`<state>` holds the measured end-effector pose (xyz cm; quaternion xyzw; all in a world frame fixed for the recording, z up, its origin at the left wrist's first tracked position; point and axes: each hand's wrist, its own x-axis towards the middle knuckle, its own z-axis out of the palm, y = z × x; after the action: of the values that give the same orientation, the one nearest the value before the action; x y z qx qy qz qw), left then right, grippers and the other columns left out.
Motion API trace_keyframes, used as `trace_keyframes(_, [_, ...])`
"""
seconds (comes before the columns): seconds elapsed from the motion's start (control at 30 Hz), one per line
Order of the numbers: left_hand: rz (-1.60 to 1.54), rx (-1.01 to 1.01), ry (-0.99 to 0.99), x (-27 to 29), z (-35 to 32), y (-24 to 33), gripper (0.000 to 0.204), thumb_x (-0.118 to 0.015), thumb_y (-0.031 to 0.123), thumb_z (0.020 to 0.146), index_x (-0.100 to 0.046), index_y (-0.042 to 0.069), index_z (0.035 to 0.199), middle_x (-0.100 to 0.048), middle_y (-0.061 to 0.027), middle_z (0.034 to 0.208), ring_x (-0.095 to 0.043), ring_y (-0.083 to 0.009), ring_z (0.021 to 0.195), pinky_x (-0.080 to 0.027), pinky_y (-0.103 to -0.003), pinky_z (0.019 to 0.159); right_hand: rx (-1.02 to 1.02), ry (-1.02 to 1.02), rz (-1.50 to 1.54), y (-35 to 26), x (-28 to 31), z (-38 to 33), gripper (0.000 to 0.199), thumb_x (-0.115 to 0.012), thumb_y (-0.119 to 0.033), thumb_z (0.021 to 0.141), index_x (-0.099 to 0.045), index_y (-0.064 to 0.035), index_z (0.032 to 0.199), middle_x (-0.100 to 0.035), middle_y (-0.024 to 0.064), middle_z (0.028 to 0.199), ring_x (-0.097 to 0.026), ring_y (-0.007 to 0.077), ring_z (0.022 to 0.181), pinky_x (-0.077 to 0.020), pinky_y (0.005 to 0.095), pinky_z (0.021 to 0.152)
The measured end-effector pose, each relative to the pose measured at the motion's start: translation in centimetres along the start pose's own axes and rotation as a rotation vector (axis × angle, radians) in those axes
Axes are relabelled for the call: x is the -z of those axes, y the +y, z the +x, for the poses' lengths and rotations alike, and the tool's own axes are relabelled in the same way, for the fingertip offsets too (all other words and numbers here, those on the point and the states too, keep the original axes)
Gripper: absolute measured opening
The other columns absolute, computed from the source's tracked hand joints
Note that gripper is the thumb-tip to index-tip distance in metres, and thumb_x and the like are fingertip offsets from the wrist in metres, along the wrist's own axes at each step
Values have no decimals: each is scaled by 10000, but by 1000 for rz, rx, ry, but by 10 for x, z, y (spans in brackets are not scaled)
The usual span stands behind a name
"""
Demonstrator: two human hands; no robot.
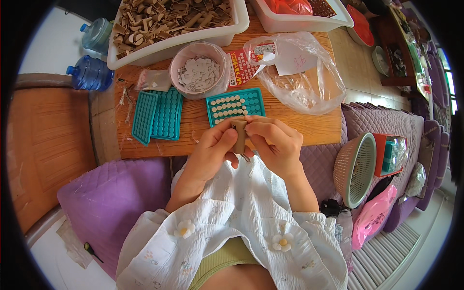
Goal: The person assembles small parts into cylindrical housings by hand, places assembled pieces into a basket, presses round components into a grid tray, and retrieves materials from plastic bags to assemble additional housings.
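Observation:
A small brown tube-shaped piece (239, 137) stands upright between both my hands over the near edge of the wooden table (309, 129). My left hand (212, 152) grips its side. My right hand (274, 141) pinches its top end with the fingertips. Just behind them lies a teal tray (253, 102) partly filled with small white discs. A round pink bowl (199, 70) of white discs stands further back.
Stacked teal trays (159, 115) lie at the left. A white bin (169, 24) of brown pieces and another white bin (299, 14) stand at the back. A clear plastic bag (302, 77) lies right. A woven basket (355, 169), purple cushions (111, 203) and water bottles (92, 72) surround the table.

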<state>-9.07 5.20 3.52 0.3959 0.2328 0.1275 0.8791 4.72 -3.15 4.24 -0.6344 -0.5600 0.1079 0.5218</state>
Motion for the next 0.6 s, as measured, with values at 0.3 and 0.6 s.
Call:
trace_keyframes(0.3, [232,-43,31,-16,1,-3,412,-424,286,953,-423,11,1260,-611,-57,937,-634,-133,741,-456,-195,477,-12,2,-4,12,13,-11,187,-655,42,701,-619,-63,852,-644,71,817,-643,195,686,-515,263,572])
trace_keyframes(0.6, [290,-111,9,-31,-1,2,339,-433,200,957,-449,5,1234,-622,-74,961,-645,-130,768,-487,-209,521,94,131,88,17,9,-16,217,-620,129,685,-577,-36,819,-542,89,929,-599,190,762,-513,257,617])
